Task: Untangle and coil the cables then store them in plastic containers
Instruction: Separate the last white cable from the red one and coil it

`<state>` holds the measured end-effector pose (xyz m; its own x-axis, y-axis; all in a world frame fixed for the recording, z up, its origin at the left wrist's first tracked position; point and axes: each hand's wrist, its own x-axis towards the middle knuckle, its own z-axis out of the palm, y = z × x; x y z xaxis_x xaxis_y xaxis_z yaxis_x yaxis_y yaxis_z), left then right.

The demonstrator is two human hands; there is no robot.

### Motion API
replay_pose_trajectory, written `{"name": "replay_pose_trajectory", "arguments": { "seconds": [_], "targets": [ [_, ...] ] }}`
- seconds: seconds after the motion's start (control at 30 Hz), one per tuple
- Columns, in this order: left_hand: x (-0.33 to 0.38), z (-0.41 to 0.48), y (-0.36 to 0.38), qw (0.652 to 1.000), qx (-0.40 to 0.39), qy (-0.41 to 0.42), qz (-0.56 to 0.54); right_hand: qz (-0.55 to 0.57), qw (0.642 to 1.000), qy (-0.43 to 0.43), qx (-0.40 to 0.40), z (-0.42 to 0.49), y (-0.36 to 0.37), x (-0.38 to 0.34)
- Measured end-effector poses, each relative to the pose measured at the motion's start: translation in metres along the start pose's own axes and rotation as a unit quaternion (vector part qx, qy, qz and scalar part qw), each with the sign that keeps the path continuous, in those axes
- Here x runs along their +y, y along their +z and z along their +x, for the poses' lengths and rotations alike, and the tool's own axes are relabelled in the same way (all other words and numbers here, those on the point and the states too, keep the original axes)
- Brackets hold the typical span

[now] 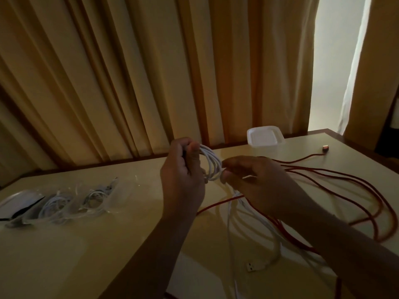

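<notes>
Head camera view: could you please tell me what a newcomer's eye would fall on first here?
At centre, the left hand grips a coil of white cable above the table, and the right hand pinches it beside the coil. A red cable sprawls loose at right; a white container sits at the far edge.

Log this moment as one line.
step: coiling white cable | left hand: grips coil | right hand: pinches strand | red cable: loose on table | lidded container: behind hands
</notes>
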<state>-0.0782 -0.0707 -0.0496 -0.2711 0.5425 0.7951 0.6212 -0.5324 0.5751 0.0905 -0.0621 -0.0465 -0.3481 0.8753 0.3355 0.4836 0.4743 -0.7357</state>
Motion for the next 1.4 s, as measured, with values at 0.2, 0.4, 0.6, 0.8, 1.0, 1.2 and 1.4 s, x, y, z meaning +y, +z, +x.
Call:
{"name": "replay_pose_trajectory", "arguments": {
  "seconds": [0.2,0.4,0.6,0.8,1.0,1.2,1.4],
  "targets": [
    [0.006,-0.008,0.010,0.990,-0.010,-0.114,-0.076,0.146,0.987,0.046,0.050,0.002,0.012,0.001],
    [0.001,-0.013,0.018,0.995,-0.003,-0.095,0.008,0.529,0.834,0.155,-0.004,0.007,0.016,0.004],
    [0.000,-0.012,0.018,0.997,-0.014,-0.071,0.025,0.478,0.870,0.107,-0.053,0.004,0.010,0.003],
    [0.001,-0.007,0.014,0.992,-0.052,-0.102,-0.042,0.472,0.872,0.116,-0.054,0.005,0.010,0.006],
    [-0.001,-0.006,0.014,0.989,-0.062,-0.118,-0.068,0.558,0.820,0.124,-0.040,0.009,0.011,0.004],
    [-0.010,-0.002,0.013,0.985,-0.058,-0.143,-0.079,0.347,0.935,0.055,0.040,0.004,0.014,-0.003],
    [-0.009,-0.003,0.014,0.971,-0.083,-0.189,-0.119,0.110,0.992,-0.029,0.056,0.003,0.009,-0.005]
  ]
}}
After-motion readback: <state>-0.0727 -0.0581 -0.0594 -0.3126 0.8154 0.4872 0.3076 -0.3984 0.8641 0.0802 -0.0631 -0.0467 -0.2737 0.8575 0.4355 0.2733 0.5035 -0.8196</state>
